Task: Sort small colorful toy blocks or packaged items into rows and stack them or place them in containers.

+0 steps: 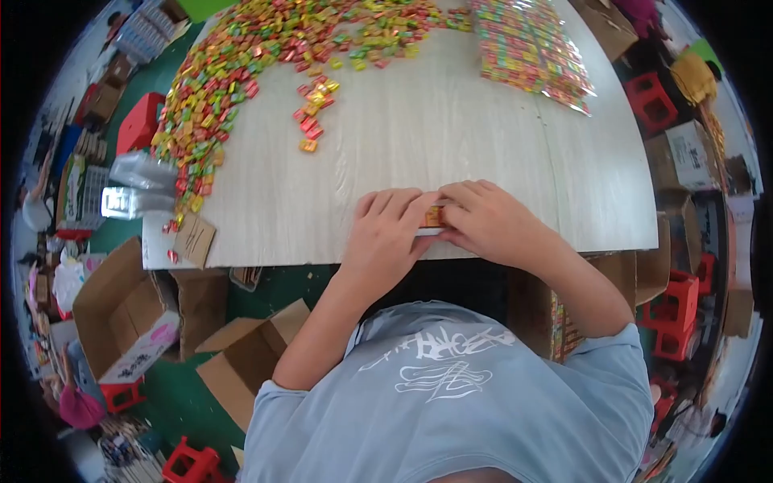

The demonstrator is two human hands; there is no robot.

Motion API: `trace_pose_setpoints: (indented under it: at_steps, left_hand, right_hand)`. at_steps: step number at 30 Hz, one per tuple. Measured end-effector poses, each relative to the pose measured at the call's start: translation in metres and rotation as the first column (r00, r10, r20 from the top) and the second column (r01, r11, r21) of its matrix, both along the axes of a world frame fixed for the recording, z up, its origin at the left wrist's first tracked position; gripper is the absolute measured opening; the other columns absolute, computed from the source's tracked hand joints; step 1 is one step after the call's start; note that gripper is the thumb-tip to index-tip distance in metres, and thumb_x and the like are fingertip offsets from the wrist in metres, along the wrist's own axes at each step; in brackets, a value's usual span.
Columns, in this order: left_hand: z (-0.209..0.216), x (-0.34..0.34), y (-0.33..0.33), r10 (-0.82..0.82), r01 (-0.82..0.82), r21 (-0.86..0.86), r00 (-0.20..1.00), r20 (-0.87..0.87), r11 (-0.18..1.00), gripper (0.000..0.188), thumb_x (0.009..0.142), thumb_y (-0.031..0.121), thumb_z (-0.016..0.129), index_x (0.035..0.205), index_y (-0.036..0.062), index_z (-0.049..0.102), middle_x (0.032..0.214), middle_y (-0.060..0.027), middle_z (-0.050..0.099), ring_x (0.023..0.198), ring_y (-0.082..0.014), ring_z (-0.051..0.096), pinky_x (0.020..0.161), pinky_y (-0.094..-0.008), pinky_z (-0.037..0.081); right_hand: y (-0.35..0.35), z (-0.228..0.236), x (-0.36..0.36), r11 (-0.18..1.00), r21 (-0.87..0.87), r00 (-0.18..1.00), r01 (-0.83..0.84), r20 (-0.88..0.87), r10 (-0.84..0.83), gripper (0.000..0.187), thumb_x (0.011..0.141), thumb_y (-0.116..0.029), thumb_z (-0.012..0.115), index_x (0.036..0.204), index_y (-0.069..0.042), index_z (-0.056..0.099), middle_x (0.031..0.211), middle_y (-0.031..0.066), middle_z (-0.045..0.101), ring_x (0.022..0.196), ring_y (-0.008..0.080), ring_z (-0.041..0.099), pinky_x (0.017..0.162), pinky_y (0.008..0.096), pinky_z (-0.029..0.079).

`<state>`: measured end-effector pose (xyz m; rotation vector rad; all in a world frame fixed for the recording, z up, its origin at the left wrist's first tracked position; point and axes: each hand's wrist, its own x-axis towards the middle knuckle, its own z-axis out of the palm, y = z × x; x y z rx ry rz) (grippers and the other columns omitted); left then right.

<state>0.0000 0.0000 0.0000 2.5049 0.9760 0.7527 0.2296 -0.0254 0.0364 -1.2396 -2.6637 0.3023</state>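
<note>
At the table's near edge, my left hand (pixel 388 230) and my right hand (pixel 493 224) close together round a small box (pixel 430 232) with a pale lower edge. Orange-red wrapped pieces (pixel 433 216) show between my fingers. Most of the box is hidden by my hands, so I cannot tell whether it has a lid. My fingers on both sides are curled over its top and far side, with the thumbs nearer my body. Farther off on the table lies a short trail of shiny wrapped sweets (pixel 312 113) in red, yellow and orange.
A big heap of wrapped sweets (pixel 266 36) covers the table's far left. Filled clear packs (pixel 531 52) lie at the far right. Clear plastic trays (pixel 141 181) and a cardboard piece (pixel 195 240) sit at the left edge. Open cartons (pixel 129 314) and red stools (pixel 672 310) surround the table (pixel 386 121).
</note>
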Motion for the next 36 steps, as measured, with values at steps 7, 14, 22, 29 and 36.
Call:
trace_pose_setpoints:
  at_steps: [7, 14, 22, 29, 36]
  left_hand:
    - [-0.001, -0.003, 0.003, -0.010, 0.009, 0.025, 0.999, 0.049, 1.000, 0.059, 0.082, 0.017, 0.084, 0.136, 0.0122, 0.061, 0.125, -0.0058, 0.063, 0.120, -0.0258, 0.060, 0.107, -0.0433, 0.042]
    - [0.000, -0.003, -0.001, -0.016, 0.017, -0.009, 0.997, 0.075, 1.000, 0.057, 0.079, 0.015, 0.085, 0.132, 0.0118, 0.064, 0.128, -0.0068, 0.064, 0.121, -0.0285, 0.060, 0.107, -0.0447, 0.043]
    - [0.000, -0.001, 0.000, 0.021, -0.022, 0.012, 0.996, 0.084, 1.000, 0.057, 0.078, 0.014, 0.084, 0.131, 0.0090, 0.063, 0.125, -0.0072, 0.063, 0.118, -0.0271, 0.061, 0.104, -0.0437, 0.045]
    - [-0.002, -0.001, -0.006, 0.094, -0.097, 0.058, 0.994, 0.046, 0.994, 0.049, 0.078, 0.013, 0.083, 0.123, 0.0071, 0.063, 0.115, -0.0066, 0.065, 0.110, -0.0248, 0.064, 0.098, -0.0391, 0.048]
    - [0.002, -0.010, 0.000, 0.079, -0.081, 0.051, 0.997, 0.026, 0.995, 0.047, 0.077, 0.016, 0.085, 0.118, 0.0074, 0.064, 0.114, -0.0069, 0.066, 0.107, -0.0249, 0.065, 0.097, -0.0400, 0.048]
  right_hand:
    - [0.006, 0.003, -0.006, 0.999, -0.032, 0.991, 0.043, -0.122, -0.047, 0.024, 0.087, -0.015, 0.077, 0.101, -0.002, 0.063, 0.119, 0.0162, 0.064, 0.106, 0.0364, 0.065, 0.096, 0.0454, 0.052]
    - [0.004, 0.001, -0.005, 0.994, 0.100, 0.997, -0.042, 0.066, 0.036, 0.019, 0.089, -0.012, 0.068, 0.104, -0.001, 0.064, 0.116, 0.0165, 0.067, 0.106, 0.0333, 0.068, 0.092, 0.0421, 0.057]
    - [0.008, 0.007, -0.013, 0.976, 0.191, 0.980, -0.110, 0.185, 0.074, 0.021, 0.087, -0.012, 0.065, 0.103, 0.002, 0.062, 0.111, 0.0166, 0.067, 0.102, 0.0300, 0.070, 0.088, 0.0389, 0.057]
    - [0.007, 0.022, -0.023, 0.991, 0.096, 0.970, -0.088, 0.236, 0.063, 0.029, 0.082, -0.004, 0.071, 0.108, 0.005, 0.063, 0.122, 0.0195, 0.066, 0.113, 0.0343, 0.068, 0.098, 0.0422, 0.056]
    - [0.006, 0.027, -0.021, 0.994, 0.101, 0.958, -0.036, 0.286, 0.005, 0.033, 0.078, -0.004, 0.073, 0.109, 0.001, 0.064, 0.125, 0.0189, 0.065, 0.116, 0.0340, 0.067, 0.099, 0.0430, 0.055]
